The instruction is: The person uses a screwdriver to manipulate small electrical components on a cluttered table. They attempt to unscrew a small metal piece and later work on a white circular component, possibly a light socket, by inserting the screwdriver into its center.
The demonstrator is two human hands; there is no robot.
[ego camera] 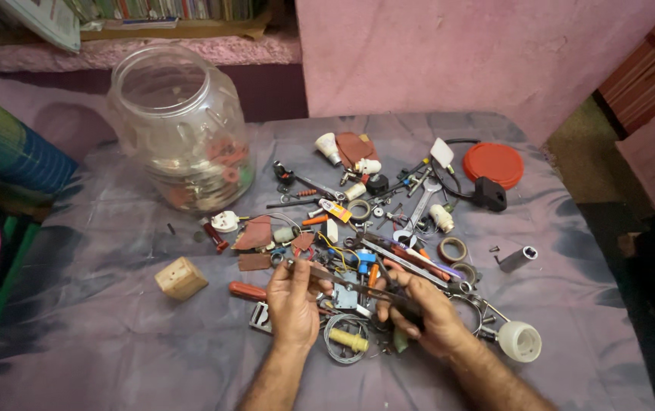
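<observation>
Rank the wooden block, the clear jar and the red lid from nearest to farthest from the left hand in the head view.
1. Wooden block, just to the outer side of the left hand.
2. Clear jar, far side, same flank.
3. Red lid, far side, across the pile.

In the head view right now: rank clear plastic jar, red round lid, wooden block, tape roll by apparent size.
1. clear plastic jar, by far the largest
2. red round lid
3. wooden block
4. tape roll

The block lies a little nearer the camera than the lid, so their gap is unsure.
</observation>
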